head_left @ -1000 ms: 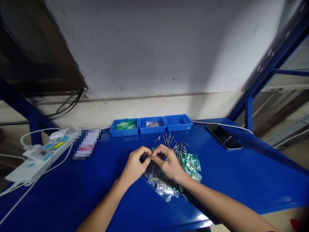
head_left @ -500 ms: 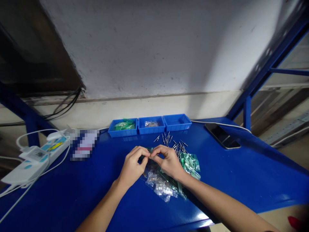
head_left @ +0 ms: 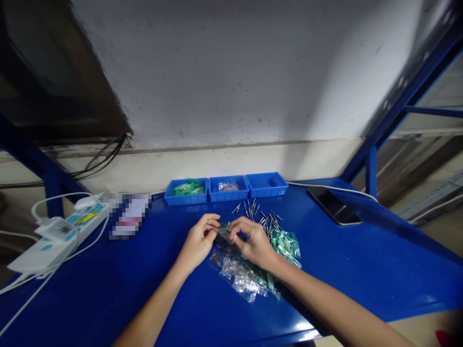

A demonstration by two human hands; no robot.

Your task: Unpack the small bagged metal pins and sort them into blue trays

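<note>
From the head camera: two bare hands meet over a glossy blue table [head_left: 173, 308]. The right hand [head_left: 251, 241] has its thumb and fingers closed on a small clear bag [head_left: 224, 232], which hangs between the two hands (something brownish shows through it). The left hand [head_left: 200, 238] is just left of the bag, fingers loosely curled and open, with a gap between thumb and forefinger; whether a fingertip touches the bag, I cannot tell.

Below the hands, on the near side, lies a heap of clear packets [head_left: 240, 277]. Green packets [head_left: 285, 245] lie to the right, beside the right wrist, and thin metal pins [head_left: 268, 224] are scattered just beyond them. At the far edge, three blue bins stand in a row: the left bin [head_left: 186, 198] holds green packets, the middle bin [head_left: 228, 195] clear ones, and the right bin [head_left: 267, 192] is beside it. A dark phone [head_left: 334, 206] lies far right; a white power strip [head_left: 54, 243] lies left.
</note>
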